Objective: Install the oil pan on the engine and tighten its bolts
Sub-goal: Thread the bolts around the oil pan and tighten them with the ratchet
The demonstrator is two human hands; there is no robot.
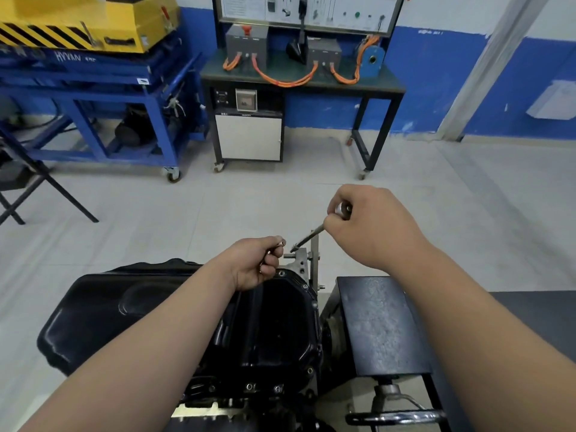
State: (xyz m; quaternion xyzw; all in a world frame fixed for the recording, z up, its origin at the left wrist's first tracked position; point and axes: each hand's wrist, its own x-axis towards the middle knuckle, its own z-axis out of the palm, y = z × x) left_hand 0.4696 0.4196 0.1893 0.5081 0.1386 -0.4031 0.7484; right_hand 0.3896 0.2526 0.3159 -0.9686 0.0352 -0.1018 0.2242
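Note:
A black oil pan (174,310) lies on top of the engine (249,397), with several bolts (249,386) seated along its flange. My left hand (255,263) hovers over the pan's far right corner and pinches small metal bolts between its curled fingers. My right hand (371,226) is higher and to the right, gripping a slim metal socket driver (307,238). The driver's tip points down-left toward the grey engine bracket (300,263) beside the left hand's fingertips.
A black engine stand box (380,325) sits right of the pan, with a chrome handle (396,417) below it. Beyond on the tiled floor stand a blue wheeled frame (93,98), a training bench with orange cables (299,73), and a folding chair leg (46,182) at the left.

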